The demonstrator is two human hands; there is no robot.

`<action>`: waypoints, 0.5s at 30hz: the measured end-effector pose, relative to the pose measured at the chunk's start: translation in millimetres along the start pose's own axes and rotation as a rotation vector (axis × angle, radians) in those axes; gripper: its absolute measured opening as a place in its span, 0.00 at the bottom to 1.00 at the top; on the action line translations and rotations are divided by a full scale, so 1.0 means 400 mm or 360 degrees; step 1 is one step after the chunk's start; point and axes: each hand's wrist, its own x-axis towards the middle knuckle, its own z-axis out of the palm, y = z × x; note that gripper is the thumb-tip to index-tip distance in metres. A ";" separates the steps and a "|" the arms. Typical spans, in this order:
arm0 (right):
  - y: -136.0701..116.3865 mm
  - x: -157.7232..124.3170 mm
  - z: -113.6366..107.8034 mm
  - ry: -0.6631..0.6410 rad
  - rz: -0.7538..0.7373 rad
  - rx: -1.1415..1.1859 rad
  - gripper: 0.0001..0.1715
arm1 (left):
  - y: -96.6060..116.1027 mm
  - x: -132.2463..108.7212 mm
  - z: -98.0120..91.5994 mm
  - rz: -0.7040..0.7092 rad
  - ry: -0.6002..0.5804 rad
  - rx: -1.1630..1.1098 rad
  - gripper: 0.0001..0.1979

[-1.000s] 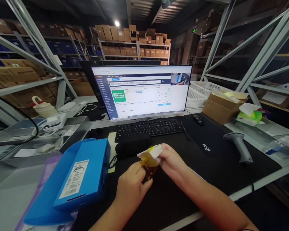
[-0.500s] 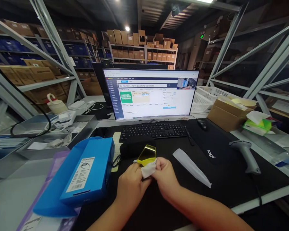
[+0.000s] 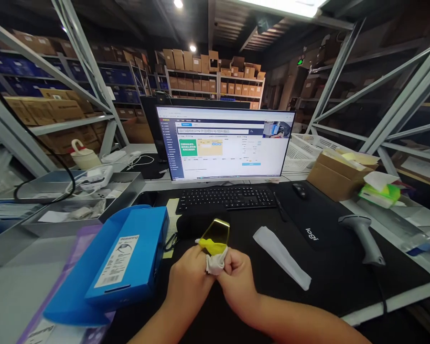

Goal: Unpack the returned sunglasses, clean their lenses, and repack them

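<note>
Working left to right along the tabletop (image 3: 387, 302), I'm seeing a grey metal tray (image 3: 123, 180) holding a white charger (image 3: 98, 176) at the far left, and a bright blue cardboard box with a white label (image 3: 127, 253) lying on a translucent purple folder (image 3: 62, 282) toward the left edge. Just beside the box, the left hand (image 3: 189, 277) is clenching around the lower end of a glossy yellow-edged transparent plate (image 3: 215, 233), which is tilting up out of the fist near the front of the tabletop. The right hand (image 3: 238, 282) is curling closed against it, both hands pinching a crumpled white cloth (image 3: 214, 263) over the plate's base; the tight hold looks meant to keep the plate pressed into the cloth. A black soft pouch (image 3: 195, 225) is sitting just behind the plate, with a black keyboard (image 3: 225, 197) beyond it. To the right, a tapered white paper sleeve (image 3: 281, 258) is lying on a black Logi desk mat (image 3: 317, 236), and a grey handheld barcode scanner (image 3: 361, 234) is resting toward the right edge.
</note>
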 end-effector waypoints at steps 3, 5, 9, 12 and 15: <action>-0.020 0.011 -0.009 -0.0037 0.0054 0.0016 0.26 | -0.002 0.010 -0.005 0.0059 0.0024 -0.0158 0.07; -0.050 0.042 -0.023 -0.0012 0.0256 0.0240 0.28 | 0.002 0.014 -0.009 0.0094 -0.0008 -0.0244 0.06; -0.106 0.100 -0.053 0.0171 0.0489 0.0610 0.29 | 0.010 0.023 -0.022 0.0158 -0.0137 -0.0316 0.08; -0.113 0.119 -0.074 0.0179 0.0539 0.0625 0.26 | 0.005 0.032 -0.033 0.0177 -0.0191 -0.0336 0.06; -0.110 0.141 -0.108 0.0263 0.0431 0.0560 0.19 | -0.009 0.039 -0.042 0.0179 -0.0196 -0.0409 0.07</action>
